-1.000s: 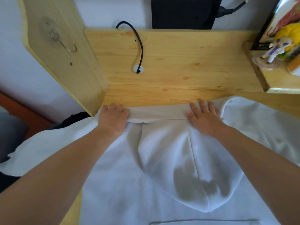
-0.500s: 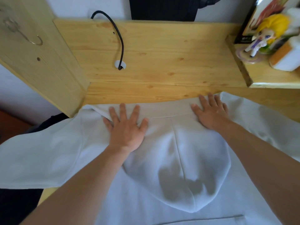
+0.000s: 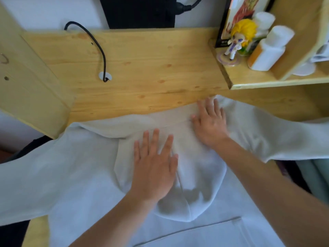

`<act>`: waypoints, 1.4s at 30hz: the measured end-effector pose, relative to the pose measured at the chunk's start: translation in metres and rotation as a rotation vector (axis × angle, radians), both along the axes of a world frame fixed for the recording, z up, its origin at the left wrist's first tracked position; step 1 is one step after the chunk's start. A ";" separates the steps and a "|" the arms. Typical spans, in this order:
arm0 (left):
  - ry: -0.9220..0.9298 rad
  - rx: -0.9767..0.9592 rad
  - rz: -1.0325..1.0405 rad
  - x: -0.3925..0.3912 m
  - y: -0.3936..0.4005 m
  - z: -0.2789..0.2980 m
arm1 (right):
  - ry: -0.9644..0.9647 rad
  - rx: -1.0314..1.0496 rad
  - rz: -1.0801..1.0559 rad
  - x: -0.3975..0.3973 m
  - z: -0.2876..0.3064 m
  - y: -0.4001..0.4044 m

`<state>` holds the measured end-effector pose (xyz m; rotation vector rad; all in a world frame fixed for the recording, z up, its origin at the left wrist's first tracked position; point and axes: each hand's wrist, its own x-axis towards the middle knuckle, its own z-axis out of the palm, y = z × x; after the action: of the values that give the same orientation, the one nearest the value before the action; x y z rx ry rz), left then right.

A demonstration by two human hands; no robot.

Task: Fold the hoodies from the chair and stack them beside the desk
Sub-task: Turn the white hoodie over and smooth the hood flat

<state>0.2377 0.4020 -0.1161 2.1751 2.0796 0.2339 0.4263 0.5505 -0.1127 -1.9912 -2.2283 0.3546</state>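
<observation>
A white hoodie (image 3: 74, 175) lies spread flat on the wooden desk (image 3: 142, 68), its hood (image 3: 201, 193) folded down onto the body and its sleeves stretched out to either side. My left hand (image 3: 154, 168) presses flat on the hood with fingers straight and spread. My right hand (image 3: 210, 122) lies flat on the far edge of the hoodie near the neckline, fingers straight. The pouch pocket's edge (image 3: 187, 230) shows at the bottom. No chair or other hoodie is in view.
A black cable (image 3: 96, 45) drops through a hole in the desk. At right a low shelf (image 3: 267, 81) carries a yellow-haired figurine (image 3: 238, 38), a box and white bottles (image 3: 270, 49). A wooden side panel (image 3: 32, 86) stands at left. A black monitor (image 3: 138, 11) is behind.
My left hand slid from the hoodie's far left edge rightward and toward me onto the hood, fingers now spread. My right hand stayed near the far edge. The view shifted right.
</observation>
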 end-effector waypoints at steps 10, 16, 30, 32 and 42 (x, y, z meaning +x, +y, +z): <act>0.106 -0.157 -0.140 0.011 -0.031 -0.015 | -0.257 -0.241 0.015 0.075 -0.014 -0.151; 0.115 -0.567 -0.046 0.026 -0.014 0.033 | 0.355 -0.080 -0.365 0.086 0.088 -0.190; 0.196 -0.581 -0.094 0.096 -0.109 0.016 | 1.712 -0.136 -1.330 0.384 0.147 -0.165; 0.252 -0.614 -0.036 0.107 -0.093 0.037 | 1.811 -0.129 -1.357 0.392 0.150 -0.147; -1.111 -0.374 0.613 0.167 -0.130 0.143 | 2.131 -0.034 -0.896 0.398 0.200 -0.112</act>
<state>0.4048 0.2720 0.0270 0.7750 1.7587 0.7963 0.8241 0.4382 0.0874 -0.9642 -0.0136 1.3253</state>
